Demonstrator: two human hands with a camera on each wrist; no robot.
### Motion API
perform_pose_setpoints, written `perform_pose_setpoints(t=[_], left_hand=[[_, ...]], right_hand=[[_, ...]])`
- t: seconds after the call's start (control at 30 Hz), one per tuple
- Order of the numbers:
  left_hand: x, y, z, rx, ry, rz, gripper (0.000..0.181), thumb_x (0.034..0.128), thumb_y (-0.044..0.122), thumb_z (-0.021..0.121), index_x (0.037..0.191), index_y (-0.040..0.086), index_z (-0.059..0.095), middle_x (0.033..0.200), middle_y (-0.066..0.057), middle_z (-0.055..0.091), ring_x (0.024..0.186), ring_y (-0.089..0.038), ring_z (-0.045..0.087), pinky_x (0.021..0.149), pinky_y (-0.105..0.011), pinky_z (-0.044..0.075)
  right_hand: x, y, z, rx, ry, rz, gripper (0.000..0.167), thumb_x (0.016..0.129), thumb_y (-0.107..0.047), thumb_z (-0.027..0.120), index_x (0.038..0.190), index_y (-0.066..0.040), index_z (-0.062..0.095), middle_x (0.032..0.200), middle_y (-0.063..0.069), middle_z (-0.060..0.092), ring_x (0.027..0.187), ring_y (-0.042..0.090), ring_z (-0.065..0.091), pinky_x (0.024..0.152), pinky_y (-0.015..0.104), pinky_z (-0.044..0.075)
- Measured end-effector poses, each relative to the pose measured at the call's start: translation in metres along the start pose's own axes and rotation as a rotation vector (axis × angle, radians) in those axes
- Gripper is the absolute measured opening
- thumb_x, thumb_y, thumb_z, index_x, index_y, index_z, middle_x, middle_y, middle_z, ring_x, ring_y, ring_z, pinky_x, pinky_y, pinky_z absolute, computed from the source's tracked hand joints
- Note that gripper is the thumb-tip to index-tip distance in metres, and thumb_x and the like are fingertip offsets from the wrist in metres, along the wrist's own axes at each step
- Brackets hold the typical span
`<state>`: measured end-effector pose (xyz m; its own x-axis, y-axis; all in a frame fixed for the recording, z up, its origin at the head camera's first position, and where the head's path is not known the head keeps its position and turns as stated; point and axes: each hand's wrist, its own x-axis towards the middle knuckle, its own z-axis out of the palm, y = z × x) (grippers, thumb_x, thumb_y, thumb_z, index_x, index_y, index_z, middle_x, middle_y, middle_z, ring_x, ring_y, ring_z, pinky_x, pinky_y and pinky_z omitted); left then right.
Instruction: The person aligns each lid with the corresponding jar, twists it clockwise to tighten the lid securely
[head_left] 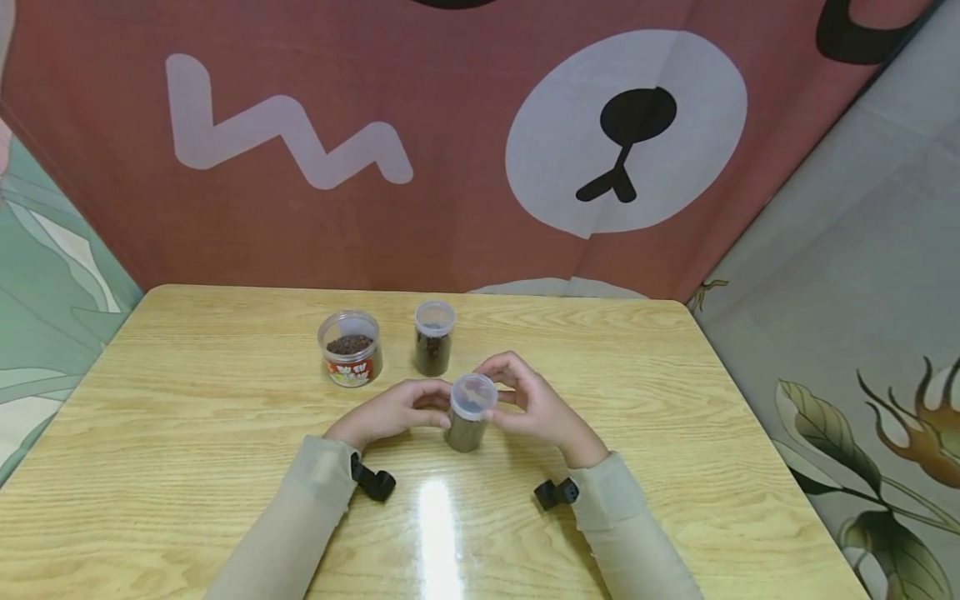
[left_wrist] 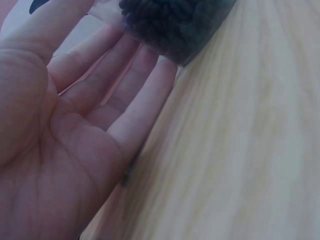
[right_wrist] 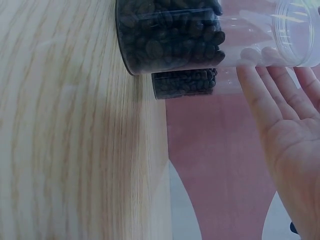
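Note:
A clear cylindrical jar (head_left: pixel 466 433) with a pale translucent top stands upright on the table between both hands. Dark coffee beans (right_wrist: pixel 167 37) fill its lower part in the right wrist view. From the left, my left hand (head_left: pixel 393 412) touches the jar's side with fairly straight fingers (left_wrist: pixel 145 100) and its thumb apart from them. My right hand (head_left: pixel 534 406) holds the jar near its top, thumb at the front and fingers behind; that thumb is outside the right wrist view. Behind stands a second clear jar (head_left: pixel 433 346) of dark beans.
A wide, short clear tub (head_left: pixel 352 350) with a red label and brown granules stands at the back left of the wooden table (head_left: pixel 187 400). Past the table's far edge hangs a reddish-brown cloth (head_left: pixel 450 225) with a cartoon face. Patterned cloth (head_left: pixel 847 250) hangs at the right.

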<state>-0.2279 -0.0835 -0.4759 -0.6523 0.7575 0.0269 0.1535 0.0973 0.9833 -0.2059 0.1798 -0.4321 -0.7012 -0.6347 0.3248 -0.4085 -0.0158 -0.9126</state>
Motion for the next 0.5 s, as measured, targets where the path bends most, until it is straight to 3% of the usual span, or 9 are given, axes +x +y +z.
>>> perform_pose_setpoints(t=[0.2, 0.33, 0.5], left_hand=[[-0.0004, -0.0004, -0.0002, -0.001, -0.001, 0.003, 0.045, 0.0980, 0.013, 0.068, 0.138, -0.004, 0.055, 0.133, -0.018, 0.063, 0.125, -0.032, 0.059, 0.105, -0.041, 0.048], [-0.0003, -0.0003, -0.0001, -0.004, 0.001, 0.002, 0.046, 0.0977, 0.014, 0.068, 0.138, -0.004, 0.056, 0.133, -0.018, 0.063, 0.125, -0.032, 0.059, 0.104, -0.040, 0.049], [0.0001, -0.0002, -0.0001, -0.003, -0.002, 0.003, 0.047, 0.0975, 0.015, 0.069, 0.138, -0.003, 0.055, 0.133, -0.017, 0.063, 0.125, -0.032, 0.059, 0.105, -0.040, 0.049]], right_hand=[[0.0005, 0.0003, 0.0003, 0.012, -0.001, 0.001, 0.046, 0.093, -0.003, 0.071, 0.130, 0.005, 0.045, 0.130, 0.023, 0.051, 0.121, 0.020, 0.056, 0.100, 0.043, 0.053], [0.0001, 0.0011, -0.0008, 0.004, -0.014, -0.011, 0.052, 0.094, -0.003, 0.070, 0.137, 0.007, 0.043, 0.133, 0.030, 0.047, 0.123, 0.018, 0.056, 0.100, 0.042, 0.053], [0.0001, 0.0030, -0.0021, -0.057, -0.045, -0.057, 0.052, 0.095, 0.002, 0.067, 0.142, 0.009, 0.046, 0.136, 0.032, 0.049, 0.125, 0.018, 0.055, 0.101, 0.043, 0.053]])
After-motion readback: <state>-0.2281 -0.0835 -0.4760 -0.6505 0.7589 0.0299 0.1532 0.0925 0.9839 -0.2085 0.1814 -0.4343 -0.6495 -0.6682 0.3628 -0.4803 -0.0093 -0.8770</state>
